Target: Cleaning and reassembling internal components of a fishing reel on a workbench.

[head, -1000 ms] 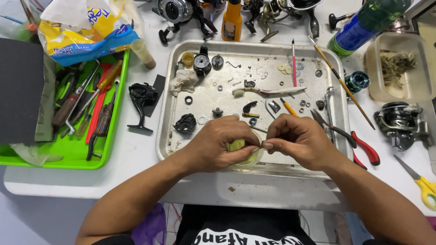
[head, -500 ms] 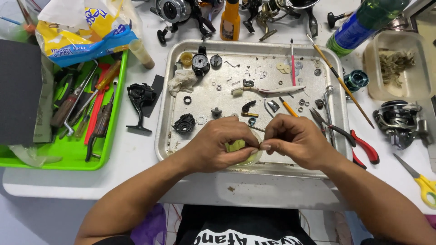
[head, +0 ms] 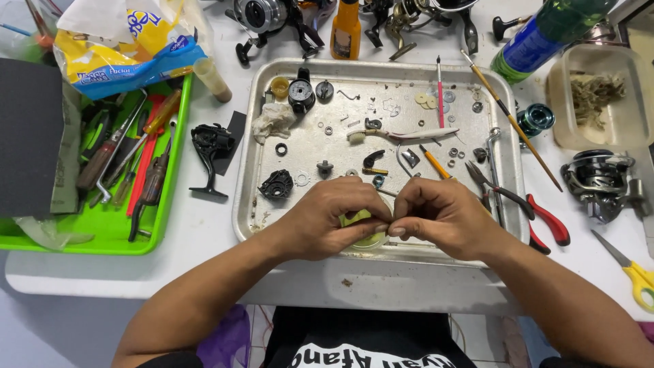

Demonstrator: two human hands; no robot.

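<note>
Both hands, left hand (head: 327, 218), right hand (head: 443, 217), pinching yellow-green part (head: 360, 219), orientation unclear

I see a white tabletop (head: 204, 232) carrying everything. At its centre sits a metal tray (head: 248, 170); at nine o'clock a green tray (head: 163, 225) with a dark sanding block (head: 30, 136) beside it. Between the two trays lies a black reel handle (head: 208, 153). At eleven o'clock rests a yellow-and-blue bag (head: 122, 48), at twelve an orange bottle (head: 346, 27), at one a green bottle (head: 545, 34). At three o'clock stands a clear tub (head: 596, 102) above a fishing reel (head: 603, 180); red pliers (head: 552, 225) and yellow scissors (head: 633, 272) lie at four.
</note>
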